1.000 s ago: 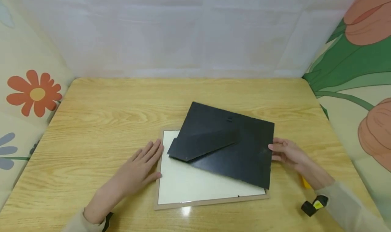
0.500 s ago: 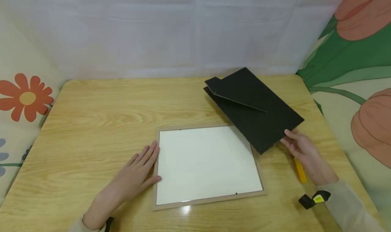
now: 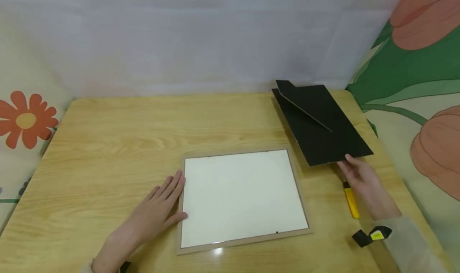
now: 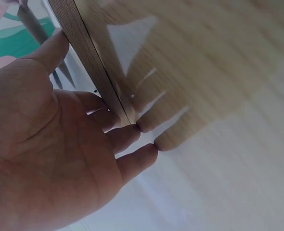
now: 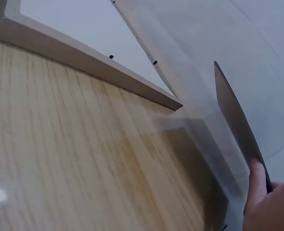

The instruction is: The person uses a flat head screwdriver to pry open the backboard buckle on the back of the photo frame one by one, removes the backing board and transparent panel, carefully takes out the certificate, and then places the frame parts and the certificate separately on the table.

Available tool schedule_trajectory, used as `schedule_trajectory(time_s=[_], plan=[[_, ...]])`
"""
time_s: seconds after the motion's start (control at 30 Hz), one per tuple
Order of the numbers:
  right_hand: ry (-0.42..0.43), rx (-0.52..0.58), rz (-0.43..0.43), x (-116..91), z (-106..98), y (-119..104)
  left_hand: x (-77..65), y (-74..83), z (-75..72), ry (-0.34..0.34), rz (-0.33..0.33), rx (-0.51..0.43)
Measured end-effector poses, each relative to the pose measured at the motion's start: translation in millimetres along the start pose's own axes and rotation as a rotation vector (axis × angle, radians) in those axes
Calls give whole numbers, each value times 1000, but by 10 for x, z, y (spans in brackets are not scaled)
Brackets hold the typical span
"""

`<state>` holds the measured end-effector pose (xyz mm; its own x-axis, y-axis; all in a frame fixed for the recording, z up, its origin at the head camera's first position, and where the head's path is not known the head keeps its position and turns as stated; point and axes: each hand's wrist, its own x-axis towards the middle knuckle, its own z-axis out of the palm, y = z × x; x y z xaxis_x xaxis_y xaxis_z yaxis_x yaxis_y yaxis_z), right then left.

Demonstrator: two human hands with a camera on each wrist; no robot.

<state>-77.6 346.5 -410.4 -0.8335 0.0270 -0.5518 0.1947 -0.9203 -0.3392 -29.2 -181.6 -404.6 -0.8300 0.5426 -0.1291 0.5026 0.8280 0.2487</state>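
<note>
A picture frame (image 3: 251, 239) with a thin light-wood rim lies on the table, its white inner sheet facing up. My left hand (image 3: 152, 211) rests at the frame's left edge, fingers straight and thumb on the rim; the left wrist view shows the fingertips on the tabletop against the wooden side (image 4: 91, 53). Right of the frame, my right hand (image 3: 364, 185) pinches the near edge of a black backing board (image 3: 338, 141), whose easel leg (image 3: 303, 105) sticks up at an angle. In the right wrist view the board (image 5: 238, 120) is tilted above the table, casting a shadow.
A yellow-handled tool (image 3: 352, 203) with a black end lies beside the right forearm. Small dark tabs (image 5: 111, 57) stand along the frame's inner edge. White cloth (image 3: 179, 41) hangs behind the wood-grain table (image 3: 118, 145), and flower-printed panels (image 3: 406, 73) flank it.
The right hand has lifted the black board off the frame and carried it right and away, turning it and uncovering the white sheet. The left hand has stayed at the frame's edge.
</note>
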Motion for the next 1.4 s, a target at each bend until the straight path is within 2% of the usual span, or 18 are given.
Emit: schedule_trajectory(time_s=[0.2,0.43,0.63,0.73,0.87,1.0,1.13,1.4], plan=[[-57,50,6,79,-33,-83,-12,4,0,9,3,5],[13,32,10,180,-56,-100,-4,22,6,9,-4,-12],[22,11,84,179,-129,-110,4,10,21,14,0,7],[-8,-89,111,160,-131,-143,4,11,17,9,-3,4],[-45,-318,87,119,-110,-197,3,12,0,3,-7,-10],[-29,-550,31,94,-106,-254,1,13,-9,0,-8,-20],[1,-708,9,96,-114,-308,1,16,-15,-4,-12,-26],[-69,-1048,36,144,-219,-396,1,3,2,9,-9,-39]])
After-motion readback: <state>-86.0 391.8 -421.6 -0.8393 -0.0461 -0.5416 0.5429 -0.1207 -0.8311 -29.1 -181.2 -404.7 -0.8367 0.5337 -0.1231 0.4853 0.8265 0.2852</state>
